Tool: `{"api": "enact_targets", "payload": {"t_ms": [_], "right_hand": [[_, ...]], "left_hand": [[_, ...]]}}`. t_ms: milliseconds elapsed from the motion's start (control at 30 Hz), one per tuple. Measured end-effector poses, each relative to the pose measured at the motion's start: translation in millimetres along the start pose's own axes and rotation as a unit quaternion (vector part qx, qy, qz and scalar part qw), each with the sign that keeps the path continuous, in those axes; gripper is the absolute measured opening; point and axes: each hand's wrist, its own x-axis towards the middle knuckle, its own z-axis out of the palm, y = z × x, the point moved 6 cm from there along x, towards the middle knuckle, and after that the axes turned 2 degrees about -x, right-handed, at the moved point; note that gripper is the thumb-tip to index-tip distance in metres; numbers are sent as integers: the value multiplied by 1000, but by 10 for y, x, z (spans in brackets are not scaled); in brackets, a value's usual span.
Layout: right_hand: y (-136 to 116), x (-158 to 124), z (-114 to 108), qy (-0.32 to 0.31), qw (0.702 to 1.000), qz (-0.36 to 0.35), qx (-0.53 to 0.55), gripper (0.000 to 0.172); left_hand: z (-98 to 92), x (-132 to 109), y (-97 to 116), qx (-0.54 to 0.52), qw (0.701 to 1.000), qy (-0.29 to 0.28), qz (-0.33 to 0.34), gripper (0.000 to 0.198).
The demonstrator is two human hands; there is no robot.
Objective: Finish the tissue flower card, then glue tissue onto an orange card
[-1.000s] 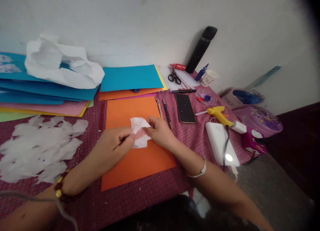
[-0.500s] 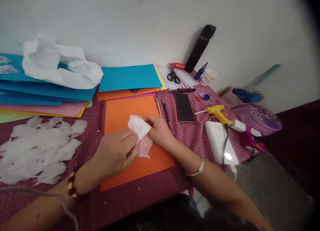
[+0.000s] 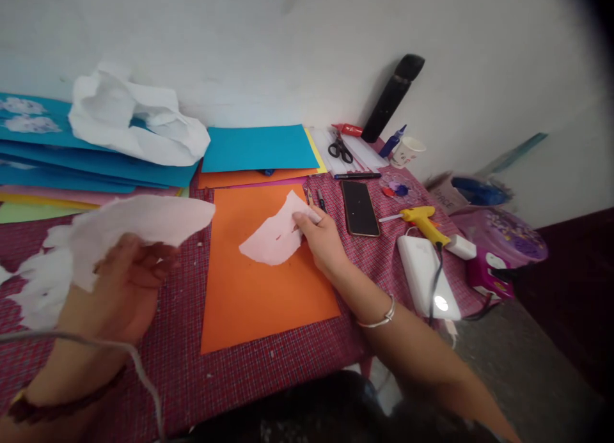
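Note:
My left hand [image 3: 125, 283] is over the left side of the table, palm turned up, with a large thin white paper piece [image 3: 158, 218] held at its fingers. Over the orange sheet [image 3: 263, 302], my right hand [image 3: 321, 235] pinches a smaller thin white paper piece [image 3: 273, 235] between thumb and fingers. The two pieces are apart. Torn white paper bits [image 3: 45, 289] lie in a pile at the left, partly hidden behind my left hand and its paper.
Crumpled white paper [image 3: 177, 136] lies on blue sheets [image 3: 86, 168] at the back left. Scissors [image 3: 340, 150], a phone [image 3: 360, 208], a yellow glue gun [image 3: 422, 220], a white power bank [image 3: 425, 277] and a paper cup [image 3: 407, 152] stand or lie at the right. A grey cable [image 3: 139, 366] crosses the lower left.
My hands have moved apart. My left hand has gone left with a paper piece and turned palm up; my right hand holds another piece, now spread out. The view has shifted slightly.

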Motion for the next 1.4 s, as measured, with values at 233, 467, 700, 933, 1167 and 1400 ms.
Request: {"api": "enact_targets", "payload": {"t_ms": [233, 467, 700, 933, 1167, 1400], "right_hand": [[50, -61, 180, -126, 990, 22, -66, 24], [-447, -250, 117, -14, 937, -242, -251, 26], [-417, -663, 599, -217, 958, -153, -103, 6], [-50, -582, 649, -267, 960, 55, 66, 29], [37, -520, 619, -257, 960, 106, 47, 24], [10, -563, 606, -245, 963, 90, -60, 16]], "left_hand": [[289, -14, -86, -294, 948, 86, -83, 12], [382, -183, -77, -94, 993, 55, -32, 18], [720, -279, 274, 235, 959, -49, 148, 9], [1059, -430, 458, 555, 692, -76, 455, 19], [1093, -472, 422, 574, 664, -76, 474, 18], [983, -323, 353, 390, 879, -119, 248, 14]]}}
